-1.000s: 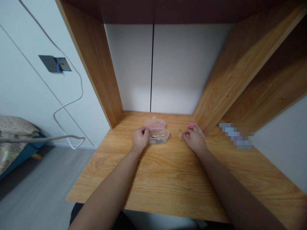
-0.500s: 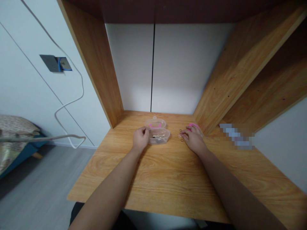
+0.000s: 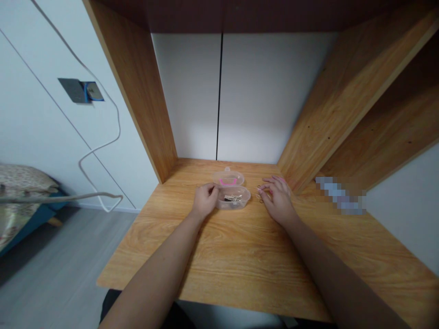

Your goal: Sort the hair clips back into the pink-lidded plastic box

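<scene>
Wood-grain counter [image 3: 219, 260] under a dark shelf [image 3: 226, 16], enclosed by wooden side panels, with a white back panel [image 3: 185, 105] split by one dark vertical line. White wall to the left carries an open socket [image 3: 94, 91] and a loose pale cable [image 3: 118, 119]; part of a bed [image 3: 24, 183] shows beyond.

Clear plastic box [image 3: 248, 196] sits on the counter between the hands, lid [image 3: 240, 176] folded open on the far side, pink handle [image 3: 228, 182] on the lid. Long axis of box: roughly left to right. Contents: light metallic clips [image 3: 233, 198] plus something dark, not resolved.

Left hand [image 3: 205, 201]: at the box's left end, grip apparently pinched on the rim there. Right hand [image 3: 277, 198]: beyond the right end, apart from the box, palm down over the counter, fingers bent.

Key relation: small ring-shaped bands [image 3: 261, 201], pale and dark, lie between box and right hand, right at the thumb and forefinger tips, so the right is the nearer hand. Whether that grip has caught a band, cannot tell.

Writing: none legible; item far right [image 3: 339, 196] is pixelated. No brands seen.
</scene>
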A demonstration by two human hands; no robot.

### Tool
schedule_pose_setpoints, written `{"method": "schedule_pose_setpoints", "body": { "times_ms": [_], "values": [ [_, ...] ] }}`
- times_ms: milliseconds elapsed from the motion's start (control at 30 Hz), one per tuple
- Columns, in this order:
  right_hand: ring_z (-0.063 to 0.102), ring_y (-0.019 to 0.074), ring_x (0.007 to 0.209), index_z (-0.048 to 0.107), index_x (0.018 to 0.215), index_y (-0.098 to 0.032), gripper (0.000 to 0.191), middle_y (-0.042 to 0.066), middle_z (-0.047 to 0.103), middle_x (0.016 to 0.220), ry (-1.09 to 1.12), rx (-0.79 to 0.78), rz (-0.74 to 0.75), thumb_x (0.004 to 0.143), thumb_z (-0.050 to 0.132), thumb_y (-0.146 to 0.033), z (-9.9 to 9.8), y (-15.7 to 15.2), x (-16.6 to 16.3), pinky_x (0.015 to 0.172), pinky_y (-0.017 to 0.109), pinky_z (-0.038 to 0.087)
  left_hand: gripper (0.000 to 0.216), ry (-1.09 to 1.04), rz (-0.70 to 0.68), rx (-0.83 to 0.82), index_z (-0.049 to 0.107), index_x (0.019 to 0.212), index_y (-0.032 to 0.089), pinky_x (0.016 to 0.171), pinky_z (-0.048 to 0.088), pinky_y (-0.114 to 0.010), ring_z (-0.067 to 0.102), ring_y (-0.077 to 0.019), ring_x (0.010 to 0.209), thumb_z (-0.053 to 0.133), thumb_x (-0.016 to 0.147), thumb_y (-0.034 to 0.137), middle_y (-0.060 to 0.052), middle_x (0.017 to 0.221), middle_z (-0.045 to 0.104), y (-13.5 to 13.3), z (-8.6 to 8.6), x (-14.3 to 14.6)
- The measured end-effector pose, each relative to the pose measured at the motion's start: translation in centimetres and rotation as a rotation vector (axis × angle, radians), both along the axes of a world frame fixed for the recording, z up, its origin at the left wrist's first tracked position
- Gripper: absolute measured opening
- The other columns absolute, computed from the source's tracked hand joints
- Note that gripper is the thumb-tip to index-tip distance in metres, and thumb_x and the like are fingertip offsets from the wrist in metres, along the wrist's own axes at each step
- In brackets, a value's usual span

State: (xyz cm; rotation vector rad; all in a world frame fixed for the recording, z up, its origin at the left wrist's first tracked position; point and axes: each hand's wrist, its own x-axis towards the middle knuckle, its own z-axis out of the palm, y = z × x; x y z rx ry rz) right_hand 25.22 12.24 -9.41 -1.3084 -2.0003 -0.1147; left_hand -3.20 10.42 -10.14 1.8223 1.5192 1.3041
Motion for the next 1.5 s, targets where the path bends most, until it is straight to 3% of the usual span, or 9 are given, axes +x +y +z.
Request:
{"method": "schedule_pose_setpoints", "body": {
  "times_ms": [233, 367, 533, 667, 867, 1033, 1267, 1400, 1500],
  "values": [
    [0.045, 0.0316, 0.136, 0.067, 0.092, -0.025, 0.01, 0.008, 0.066, 0.126, 0.08, 0.056, 0.114, 0.09, 0.059, -0.03, 1.4, -1.5, -1.4, 0.114, 0.057, 0.034, 0.031, 0.066, -0.211, 0.035, 0.075, 0.089, 0.016, 0.071, 0.044, -0.025, 0.065, -0.0169, 0.076, 0.049, 0.095, 0.03, -0.005, 0.084, 0.075, -0.8, 0.6, 0.5],
    [0.048, 0.0321, 0.133, 0.067, 0.091, -0.025, 0.007, 0.008, 0.067, 0.123, 0.101, 0.082, 0.164, 0.088, 0.062, -0.028, 1.2, -1.3, -1.3, 0.112, 0.059, 0.036, 0.029, 0.122, -0.247, 0.068, 0.074, 0.086, 0.015, 0.066, 0.042, -0.025, 0.063, -0.0156, 0.069, 0.049, 0.094, 0.027, -0.004, 0.078, 0.073, -0.9, 0.7, 0.6],
    [0.052, 0.0302, 0.128, 0.066, 0.091, -0.024, 0.007, 0.008, 0.069, 0.119, 0.117, 0.087, 0.141, 0.09, 0.06, -0.028, 1.0, -0.9, -1.0, 0.111, 0.056, 0.038, 0.028, 0.132, -0.232, 0.063, 0.075, 0.089, 0.016, 0.069, 0.045, -0.025, 0.065, -0.0165, 0.072, 0.049, 0.094, 0.025, -0.005, 0.082, 0.075, -0.8, 0.4, 0.6],
    [0.053, 0.031, 0.126, 0.068, 0.091, -0.023, 0.014, 0.009, 0.069, 0.117, 0.079, 0.089, -0.031, 0.092, 0.058, -0.032, 0.4, -0.2, -0.1, 0.109, 0.056, 0.039, 0.028, 0.117, -0.206, 0.067, 0.076, 0.091, 0.017, 0.075, 0.048, -0.026, 0.068, -0.0181, 0.08, 0.049, 0.094, 0.025, -0.007, 0.089, 0.077, -0.7, 0.4, 0.6],
    [0.045, 0.0359, 0.131, 0.073, 0.083, -0.022, 0.02, 0.013, 0.064, 0.123, -0.067, -0.063, -0.223, 0.088, 0.061, -0.037, -1.0, 0.6, 1.6, 0.108, 0.058, 0.038, 0.029, 0.109, -0.11, 0.063, 0.076, 0.089, 0.017, 0.075, 0.048, -0.026, 0.068, -0.019, 0.081, 0.048, 0.093, 0.023, -0.008, 0.089, 0.076, -0.6, 0.5, 0.5],
    [0.05, 0.0329, 0.126, 0.074, 0.081, -0.025, 0.017, 0.01, 0.066, 0.119, -0.065, -0.113, -0.103, 0.085, 0.064, -0.037, -1.4, 1.1, 1.5, 0.11, 0.055, 0.037, 0.029, 0.124, -0.039, 0.061, 0.075, 0.084, 0.017, 0.071, 0.046, -0.026, 0.066, -0.0186, 0.076, 0.048, 0.092, 0.022, -0.007, 0.083, 0.074, -0.6, 0.5, 0.4],
    [0.046, 0.0334, 0.133, 0.076, 0.083, -0.026, 0.014, 0.008, 0.065, 0.124, -0.123, -0.142, 0.099, 0.085, 0.064, -0.035, -1.6, 0.5, 0.5, 0.11, 0.058, 0.037, 0.027, 0.137, 0.01, 0.062, 0.073, 0.079, 0.016, 0.066, 0.041, -0.025, 0.063, -0.0167, 0.07, 0.048, 0.09, 0.02, -0.005, 0.075, 0.072, -0.3, 0.4, 0.2],
    [0.048, 0.0328, 0.133, 0.078, 0.089, -0.027, 0.018, 0.008, 0.067, 0.125, -0.163, -0.125, 0.129, 0.088, 0.061, -0.034, -1.5, 0.5, 0.5, 0.109, 0.056, 0.039, 0.027, 0.136, 0.004, 0.059, 0.074, 0.082, 0.016, 0.067, 0.042, -0.025, 0.064, -0.0167, 0.071, 0.048, 0.09, 0.02, -0.005, 0.077, 0.073, -0.2, 0.3, 0.2],
    [0.053, 0.0302, 0.128, 0.076, 0.099, -0.026, 0.023, 0.007, 0.069, 0.122, -0.154, -0.119, 0.062, 0.091, 0.055, -0.029, -1.0, 0.8, 1.2, 0.109, 0.052, 0.042, 0.028, 0.134, 0.007, 0.062, 0.074, 0.081, 0.016, 0.067, 0.042, -0.025, 0.064, -0.0167, 0.071, 0.048, 0.09, 0.02, -0.005, 0.076, 0.073, -0.3, 0.3, 0.2]
  ]
}}
